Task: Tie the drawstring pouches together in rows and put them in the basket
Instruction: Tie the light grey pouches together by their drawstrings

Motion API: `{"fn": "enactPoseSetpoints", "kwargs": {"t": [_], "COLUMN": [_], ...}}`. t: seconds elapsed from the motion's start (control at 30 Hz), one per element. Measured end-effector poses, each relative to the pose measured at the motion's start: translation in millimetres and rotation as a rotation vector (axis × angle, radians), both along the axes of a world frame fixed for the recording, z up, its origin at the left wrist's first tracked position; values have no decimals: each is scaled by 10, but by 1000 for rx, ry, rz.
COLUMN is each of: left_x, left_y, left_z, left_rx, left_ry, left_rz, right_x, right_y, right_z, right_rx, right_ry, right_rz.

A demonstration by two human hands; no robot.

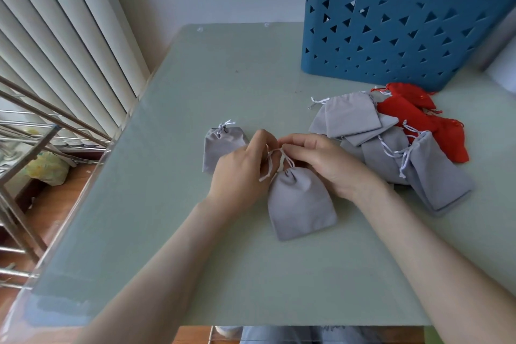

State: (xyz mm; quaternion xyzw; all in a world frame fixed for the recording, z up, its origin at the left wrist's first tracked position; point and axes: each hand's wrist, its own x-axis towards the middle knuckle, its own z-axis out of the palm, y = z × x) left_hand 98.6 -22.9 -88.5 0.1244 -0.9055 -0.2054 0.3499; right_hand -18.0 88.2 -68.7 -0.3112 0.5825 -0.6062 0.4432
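Near the middle of the pale green table, from the head camera: a grey pouch lying flat, gathered neck pointing away, closed bottom toward the viewer. Just beyond that neck, both hands close together, fingertips nearly meeting.

On one side, left hand curled, thumb and forefinger pinching the white drawstring, one loose cord end trailing down beside the palm. On the other side, right hand curled too, fingertips nipping the same cord, wrist resting low over the table. Knot or mere crossing between the fingertips: impossible to tell, the cord hidden there.

Partly beneath the left hand, a second grey pouch, flat, its own cord bunched at the far edge.

Just beside the right hand, a heap of grey pouches, overlapping at loose angles, white cords straggling across them. Behind and to the right of that heap, red pouches, partly tucked under the grey ones.

Further back, at the far right corner, a blue basket standing upright, walls pierced with triangular holes, near the red pouches.

Off the left edge, pale vertical blinds and a metal rack over a wooden floor.
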Motion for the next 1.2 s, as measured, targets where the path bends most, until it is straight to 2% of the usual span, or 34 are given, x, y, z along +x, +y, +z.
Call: {"fn": "enactPoseSetpoints", "kwargs": {"t": [0.17,0.3,0.47,0.67,0.83,1.03,1.1,1.2], "left_x": [6,8,-3,-29,-10,3,-2,-17], "left_y": [-14,13,-31,-77,-65,-46,-38,-64], "left_z": [2,33,6,-35,66,93,96,76], "left_rx": [-16,51,107,138,231,283,304,323], "left_ry": [44,33,-8,-130,-82,-135,-148,-186], "left_rz": [-45,-84,-101,-99,96,297,316,285], "right_x": [0,16,16,-29,-118,-129,-124,-113], "right_y": [14,6,-8,-15,-6,1,6,35], "right_z": [3,-10,-5,-24,-40,-67,-79,-63], "right_rx": [-17,3,-11,-3,70,170,211,311], "right_ry": [32,76,3,93,142,221,348,690], "right_rz": [35,42,-75,-263,-482,-556,-595,-596]}}
